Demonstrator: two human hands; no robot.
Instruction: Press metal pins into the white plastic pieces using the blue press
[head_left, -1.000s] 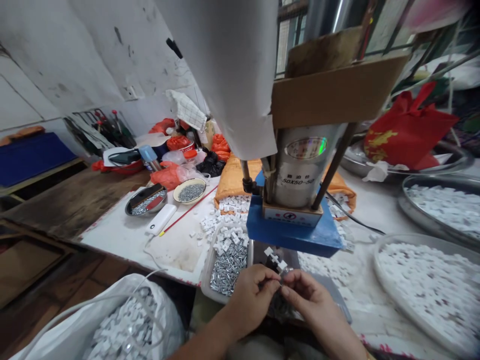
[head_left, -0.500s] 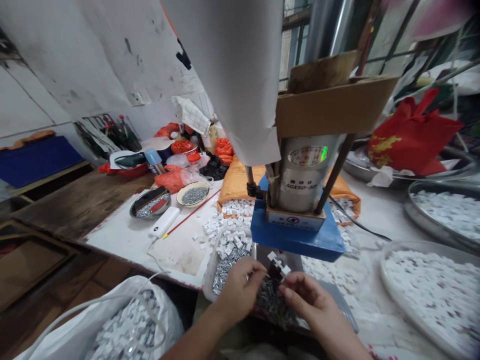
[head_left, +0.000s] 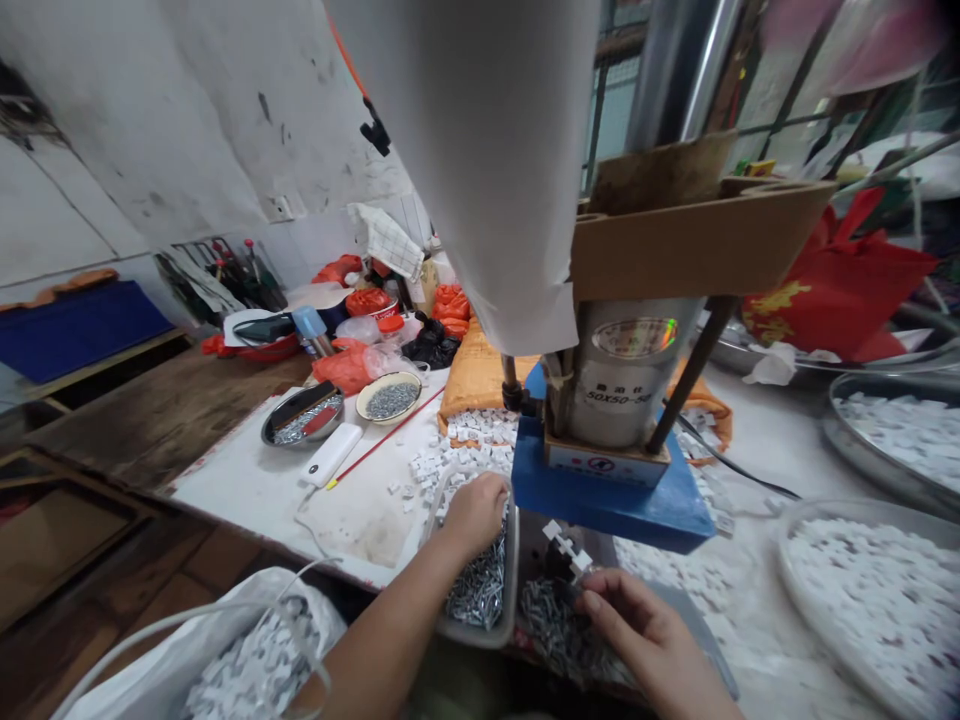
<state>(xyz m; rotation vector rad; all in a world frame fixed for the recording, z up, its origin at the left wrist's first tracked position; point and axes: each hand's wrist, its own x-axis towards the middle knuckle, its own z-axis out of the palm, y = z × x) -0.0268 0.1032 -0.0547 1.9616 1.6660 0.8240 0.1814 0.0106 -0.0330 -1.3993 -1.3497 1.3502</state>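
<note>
One bare hand, the left hand (head_left: 474, 512), is reaching palm-down over the far half of the clear bin (head_left: 512, 575), its forearm slanting in from the near left. Its fingers are curling downward with tips hidden, so I cannot tell what they are holding. Metal pins (head_left: 478, 592) are filling the near part of the bin. The right hand (head_left: 639, 622) is pointing leftward, thumb and forefinger almost meeting beside the white pieces (head_left: 568, 550) at the press (head_left: 611, 500); whether it is gripping anything, I cannot tell.

Half a second ago the left hand was hovering near the right one; now it is working farther left, while the right is staying by the white pieces.

The bin's right wall is standing between the hands, the blue press block is overhanging far of the right hand, and the worktop (head_left: 375, 525) is stretching leftward from the bin.
</note>
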